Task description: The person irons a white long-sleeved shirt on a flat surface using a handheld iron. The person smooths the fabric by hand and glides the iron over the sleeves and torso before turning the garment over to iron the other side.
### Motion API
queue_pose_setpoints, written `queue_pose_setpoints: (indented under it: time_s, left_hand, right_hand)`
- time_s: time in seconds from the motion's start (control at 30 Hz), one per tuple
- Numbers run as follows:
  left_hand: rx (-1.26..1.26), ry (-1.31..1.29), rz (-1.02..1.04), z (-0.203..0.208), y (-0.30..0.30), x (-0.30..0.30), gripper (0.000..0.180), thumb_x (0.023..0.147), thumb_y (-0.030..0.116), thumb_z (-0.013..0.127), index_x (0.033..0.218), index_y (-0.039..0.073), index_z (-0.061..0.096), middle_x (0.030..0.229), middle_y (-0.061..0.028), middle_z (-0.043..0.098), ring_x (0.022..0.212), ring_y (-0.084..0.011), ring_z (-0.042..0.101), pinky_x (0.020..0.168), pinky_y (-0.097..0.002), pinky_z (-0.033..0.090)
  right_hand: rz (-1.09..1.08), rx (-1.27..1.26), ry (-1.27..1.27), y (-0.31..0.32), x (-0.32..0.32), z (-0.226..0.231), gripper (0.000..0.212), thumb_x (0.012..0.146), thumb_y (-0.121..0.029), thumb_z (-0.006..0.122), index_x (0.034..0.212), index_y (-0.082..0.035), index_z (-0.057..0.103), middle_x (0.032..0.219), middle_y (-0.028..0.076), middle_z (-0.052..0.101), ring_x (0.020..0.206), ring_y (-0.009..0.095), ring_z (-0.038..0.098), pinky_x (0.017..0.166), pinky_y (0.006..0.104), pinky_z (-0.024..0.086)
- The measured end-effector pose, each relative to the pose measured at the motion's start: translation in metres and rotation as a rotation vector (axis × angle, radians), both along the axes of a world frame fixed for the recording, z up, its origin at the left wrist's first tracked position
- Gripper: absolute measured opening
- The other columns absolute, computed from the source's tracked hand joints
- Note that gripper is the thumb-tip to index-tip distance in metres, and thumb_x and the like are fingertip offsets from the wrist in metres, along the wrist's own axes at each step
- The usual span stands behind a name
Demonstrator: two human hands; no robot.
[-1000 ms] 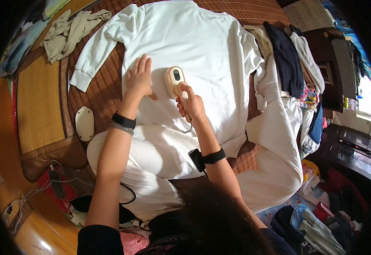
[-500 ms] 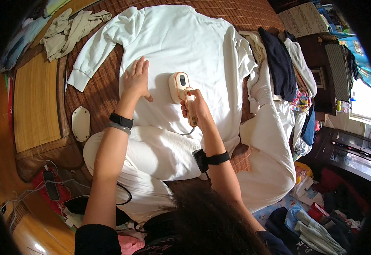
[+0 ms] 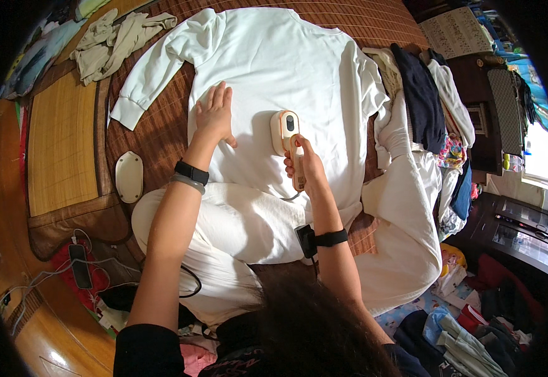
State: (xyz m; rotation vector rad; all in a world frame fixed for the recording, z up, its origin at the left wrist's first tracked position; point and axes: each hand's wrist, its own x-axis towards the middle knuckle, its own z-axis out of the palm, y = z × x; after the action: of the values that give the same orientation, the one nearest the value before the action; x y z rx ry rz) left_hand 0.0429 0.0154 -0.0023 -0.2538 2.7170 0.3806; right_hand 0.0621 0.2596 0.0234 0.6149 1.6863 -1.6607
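Observation:
A white long-sleeved sweatshirt (image 3: 267,63) lies spread on the brown woven mat (image 3: 167,107), its neckline at the far end. My left hand (image 3: 215,117) rests flat on the left part of its body, fingers spread. To the right of it, my right hand (image 3: 309,160) is wrapped round the handle of a small cream handheld garment iron (image 3: 285,130) with orange trim. The iron's head sits on the middle of the fabric, and its sole is hidden underneath. Its grey cord leaves the handle's near end across my white trousers (image 3: 249,217).
Left of my knee lies a cream oval tray-like piece (image 3: 129,176). A phone (image 3: 80,267) with cables rests on red cloth at lower left. Beige clothing (image 3: 120,41) lies at far left. Folded garments (image 3: 417,94) line the right side; more clothes (image 3: 468,339) pile up at lower right.
The whole view has shifted a little, moving the scene rightward. Against the sweatshirt, the iron has slid slightly right in my right hand. My left hand keeps its place on the cloth.

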Motion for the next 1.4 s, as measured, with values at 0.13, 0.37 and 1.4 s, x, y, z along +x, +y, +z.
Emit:
queue_pose_setpoints:
  time_s: [0.13,0.37,1.4]
  left_hand:
    - [-0.025,-0.015,0.001,-0.002,-0.002,0.001,0.142,0.041,0.031,0.095,0.152,0.012,0.010,0.161,-0.0041,0.000,0.148,-0.0254,0.005,0.116,-0.0548,0.020]
    - [-0.013,-0.001,0.000,0.001,0.001,0.001,0.143,0.040,0.029,0.095,0.152,0.011,0.009,0.161,-0.0058,0.000,0.148,-0.0268,0.005,0.116,-0.0561,0.019]
    - [-0.035,-0.013,-0.016,0.005,0.001,-0.003,0.141,0.042,0.032,0.095,0.152,0.011,0.009,0.161,-0.0063,0.000,0.148,-0.0275,0.006,0.114,-0.0568,0.023]
  right_hand:
    - [0.013,-0.064,-0.033,-0.004,-0.001,0.012,0.054,0.088,-0.049,0.051,0.086,0.003,0.060,0.067,0.009,0.058,0.055,0.017,0.056,0.056,0.0289,0.048]
    - [0.116,-0.060,-0.088,0.002,-0.008,0.019,0.057,0.088,-0.046,0.046,0.091,0.008,0.062,0.076,0.016,0.065,0.068,0.024,0.066,0.066,0.0326,0.053]
    - [0.016,0.694,1.244,-0.008,0.023,0.013,0.012,0.081,-0.010,0.071,0.089,-0.003,0.065,0.084,0.007,0.062,0.074,0.020,0.057,0.067,0.0296,0.047]
